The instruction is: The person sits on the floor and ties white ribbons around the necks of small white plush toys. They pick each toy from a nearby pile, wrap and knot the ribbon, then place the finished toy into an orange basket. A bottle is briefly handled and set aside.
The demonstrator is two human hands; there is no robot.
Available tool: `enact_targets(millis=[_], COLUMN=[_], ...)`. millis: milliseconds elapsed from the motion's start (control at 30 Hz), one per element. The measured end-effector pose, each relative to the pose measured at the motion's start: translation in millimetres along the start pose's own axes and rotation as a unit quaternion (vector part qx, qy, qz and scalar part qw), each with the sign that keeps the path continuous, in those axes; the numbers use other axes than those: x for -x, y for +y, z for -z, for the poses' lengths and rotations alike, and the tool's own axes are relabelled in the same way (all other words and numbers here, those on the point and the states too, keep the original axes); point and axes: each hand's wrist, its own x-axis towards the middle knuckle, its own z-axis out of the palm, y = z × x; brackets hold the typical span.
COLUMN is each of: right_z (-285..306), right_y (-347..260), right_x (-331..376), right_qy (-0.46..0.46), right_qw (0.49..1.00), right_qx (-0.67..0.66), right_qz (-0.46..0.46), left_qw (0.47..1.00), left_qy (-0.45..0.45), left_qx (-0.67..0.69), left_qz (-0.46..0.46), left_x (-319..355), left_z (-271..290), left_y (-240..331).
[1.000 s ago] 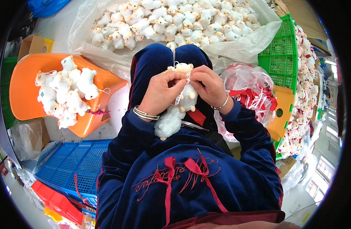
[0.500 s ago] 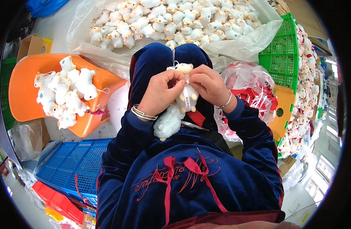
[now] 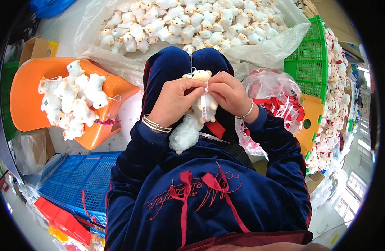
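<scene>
A small white plush sheep [image 3: 208, 109] lies face up on my lap, a white ribbon [image 3: 204, 102] with printing at its neck and chest. My left hand [image 3: 174, 99] and my right hand [image 3: 229, 93] meet at its neck, each pinching the ribbon between thumb and forefinger. What the fingertips hold is partly hidden by the fingers. Another white plush sheep [image 3: 186, 133] rests on my lap, just below my left hand. Beside the first sheep lies a piece of red ribbon [image 3: 216, 129].
Ahead, many plush sheep [image 3: 175, 25] fill a large clear plastic sheet [image 3: 268, 49]. An orange chair [image 3: 29, 96] at left holds several more. A blue crate [image 3: 81, 175] stands below it. At right are a bag of red ribbons [image 3: 280, 106] and a green crate [image 3: 305, 62].
Both hands remain at the sheep's neck. The fingers have shifted only slightly on the ribbon, and the whole view has moved a little.
</scene>
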Motion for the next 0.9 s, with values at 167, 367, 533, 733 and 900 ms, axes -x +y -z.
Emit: enact_targets(millis=[167,367,533,733,900], right_z=[-1,0,0,1,11], right_y=[-1,-1,-5,-5,-16], right_x=[-1,1,5,12,14], right_qy=[0.002,0.002,0.019,0.048,0.051], right_qw=[1.0,1.0,0.999,0.992,0.928], right_qx=[-0.001,-0.007,-0.021,-0.003,-0.125], right_qz=[0.008,-0.004,-0.045,-0.116,-0.347], left_qw=[0.999,0.994,0.991,0.995,0.995], left_qy=[-0.014,0.047,0.099,0.091,0.074], left_qx=[-0.036,-0.06,-0.041,0.035,0.06], left_qz=[-0.026,-0.074,-0.08,-0.01,0.025], left_x=[-3,0,3,5,-1], left_z=[3,-8,-17,-14,-8], left_y=[0,-4,-14,-15,-10])
